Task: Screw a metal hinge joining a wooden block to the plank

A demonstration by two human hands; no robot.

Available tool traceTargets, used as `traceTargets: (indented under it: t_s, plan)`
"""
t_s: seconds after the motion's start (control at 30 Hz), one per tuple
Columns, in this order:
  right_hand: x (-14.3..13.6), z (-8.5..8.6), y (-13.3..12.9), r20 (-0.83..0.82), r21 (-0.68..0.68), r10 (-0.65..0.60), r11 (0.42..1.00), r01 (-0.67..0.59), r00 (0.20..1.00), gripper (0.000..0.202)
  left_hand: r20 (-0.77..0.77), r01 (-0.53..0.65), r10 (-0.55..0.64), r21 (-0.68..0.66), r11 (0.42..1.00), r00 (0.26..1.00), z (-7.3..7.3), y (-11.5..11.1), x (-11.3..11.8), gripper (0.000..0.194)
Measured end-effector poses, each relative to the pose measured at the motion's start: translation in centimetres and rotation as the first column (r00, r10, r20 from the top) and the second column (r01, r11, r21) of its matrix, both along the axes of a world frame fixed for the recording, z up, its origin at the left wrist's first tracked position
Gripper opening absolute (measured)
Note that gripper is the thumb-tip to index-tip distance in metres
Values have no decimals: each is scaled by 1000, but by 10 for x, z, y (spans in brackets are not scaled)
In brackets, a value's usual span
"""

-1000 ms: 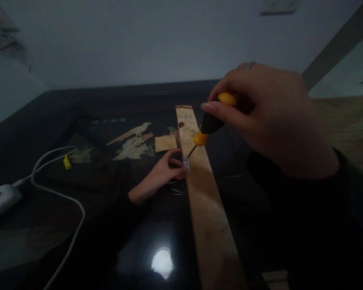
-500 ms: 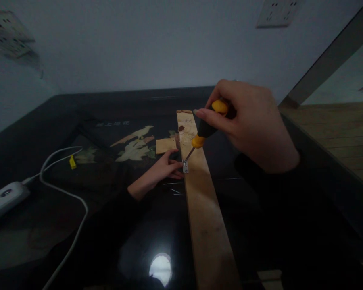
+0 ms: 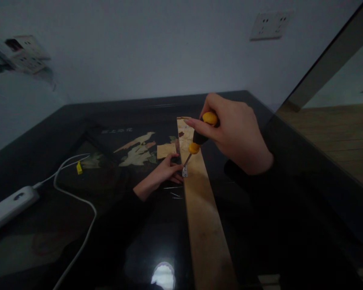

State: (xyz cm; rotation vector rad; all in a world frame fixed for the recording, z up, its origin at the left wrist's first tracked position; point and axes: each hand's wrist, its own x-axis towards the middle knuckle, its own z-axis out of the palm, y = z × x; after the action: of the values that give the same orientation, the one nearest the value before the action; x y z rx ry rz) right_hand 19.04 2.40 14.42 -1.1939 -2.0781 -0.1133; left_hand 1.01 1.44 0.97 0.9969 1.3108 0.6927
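Note:
A long wooden board lies lengthwise on the dark glossy table. My right hand is closed round the handle of a yellow and black screwdriver, which slants down to the left. Its tip meets a small metal hinge or bracket at the board's left edge. Beside that edge, my left hand has its fingers apart, with fingertips touching the metal piece or the board; whether it grips anything is hard to tell. A small wooden piece lies just beyond my left hand.
Several thin screws or nails lie left of the board. A white power strip with a cable and a yellow item are at the left. The wall rises behind the table.
The camera view has shifted a little. My right hand and the screwdriver handle sit slightly further left, with the tip still at the metal piece. My left hand stays beside the board.

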Motion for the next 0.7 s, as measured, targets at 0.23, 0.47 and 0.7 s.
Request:
traceTargets:
  t_s: [0.23, 0.47, 0.7]
  plan:
    - [1, 0, 1, -12, -125, 52, 991, -53, 999, 38, 6, -1, 1, 24, 1000, 1000, -3, 0, -2, 52]
    - [3, 3, -1, -60, -195, 189, 961, -197, 980, 15, 18, 17, -17, 28, 999, 1000, 0, -1, -3, 57]
    - [14, 16, -9, -206, -37, 131, 989, -141, 970, 16, 3, 28, -28, 32, 999, 1000, -2, -1, -2, 57]
